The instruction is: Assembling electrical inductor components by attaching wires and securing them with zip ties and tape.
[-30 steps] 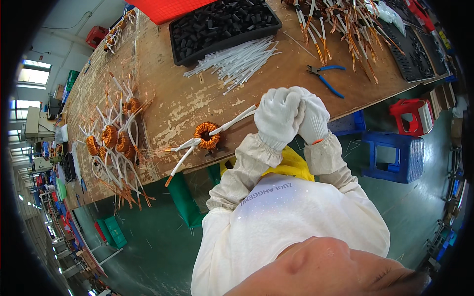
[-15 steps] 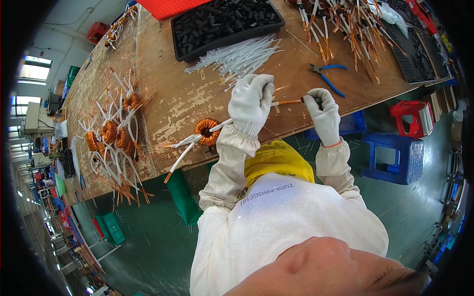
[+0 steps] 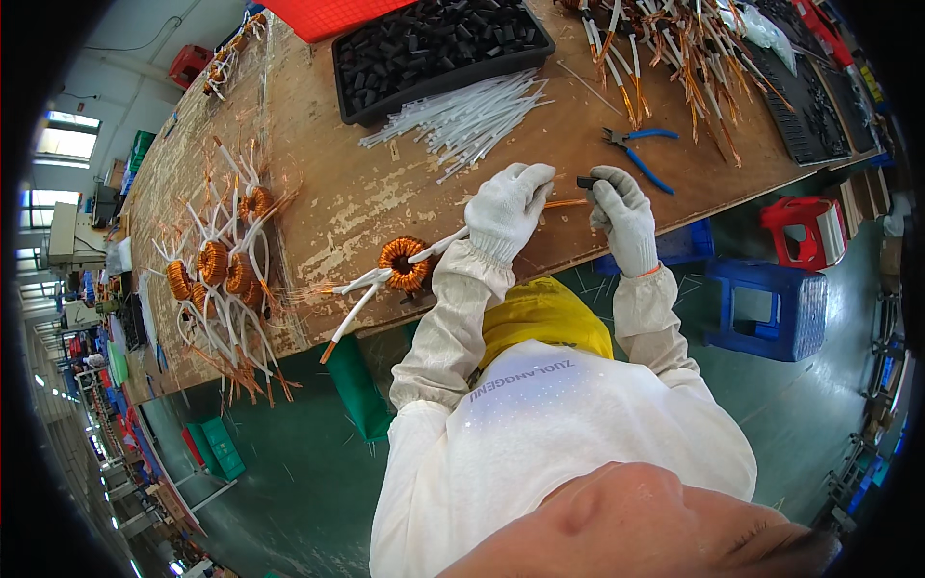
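A toroidal coil (image 3: 405,264) wound with copper wire lies near the table's front edge, with white-sleeved leads. One lead (image 3: 449,241) runs right into my gloved left hand (image 3: 508,207), whose fingers are closed on it. Its bare copper end (image 3: 567,203) sticks out past that hand toward the right. My gloved right hand (image 3: 623,217) pinches a small black sleeve (image 3: 586,182) between thumb and fingers, just above the copper end and apart from it.
Beyond my hands lie white cable ties (image 3: 462,120) and a black tray (image 3: 443,82) of black sleeves. Blue-handled cutters (image 3: 647,159) rest to the right, below a heap of white-sleeved leads (image 3: 665,58). More coils (image 3: 217,260) are piled at left. A blue stool (image 3: 771,308) stands right.
My left hand has shifted slightly right along with the lead. My right hand has turned and come off the copper tip, and the black sleeve now shows at its fingertips.
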{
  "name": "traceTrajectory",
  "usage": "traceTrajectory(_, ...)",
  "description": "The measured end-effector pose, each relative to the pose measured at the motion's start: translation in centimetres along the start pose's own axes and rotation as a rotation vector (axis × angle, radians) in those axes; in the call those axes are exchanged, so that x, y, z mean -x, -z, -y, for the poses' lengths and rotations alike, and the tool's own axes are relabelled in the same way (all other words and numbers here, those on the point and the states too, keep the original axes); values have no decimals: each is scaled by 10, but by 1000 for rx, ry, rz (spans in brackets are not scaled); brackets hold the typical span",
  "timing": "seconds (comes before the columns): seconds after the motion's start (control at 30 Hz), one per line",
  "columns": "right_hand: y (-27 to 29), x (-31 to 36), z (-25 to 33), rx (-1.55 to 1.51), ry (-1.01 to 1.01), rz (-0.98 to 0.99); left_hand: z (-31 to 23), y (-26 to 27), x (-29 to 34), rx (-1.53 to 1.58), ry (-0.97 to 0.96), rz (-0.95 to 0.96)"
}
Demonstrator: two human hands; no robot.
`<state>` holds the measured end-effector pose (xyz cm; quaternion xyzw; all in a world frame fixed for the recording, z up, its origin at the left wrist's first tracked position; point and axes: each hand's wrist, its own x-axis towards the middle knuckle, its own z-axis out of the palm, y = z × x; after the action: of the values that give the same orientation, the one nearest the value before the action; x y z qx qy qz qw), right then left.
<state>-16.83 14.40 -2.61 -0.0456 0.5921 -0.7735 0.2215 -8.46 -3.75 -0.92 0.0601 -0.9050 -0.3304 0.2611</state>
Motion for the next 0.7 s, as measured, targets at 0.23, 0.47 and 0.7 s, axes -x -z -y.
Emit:
traceTrajectory(0.23,-1,-10,-2,-52,-16,85,3,3,-4,344,265,196)
traceTrajectory(0.47,-1,-11,-3,-60,-10,98,10,8,-18,538,600,403)
traceTrajectory(0.7,-1,-11,-3,-52,-6,97,-1,14,-22,489,628,408)
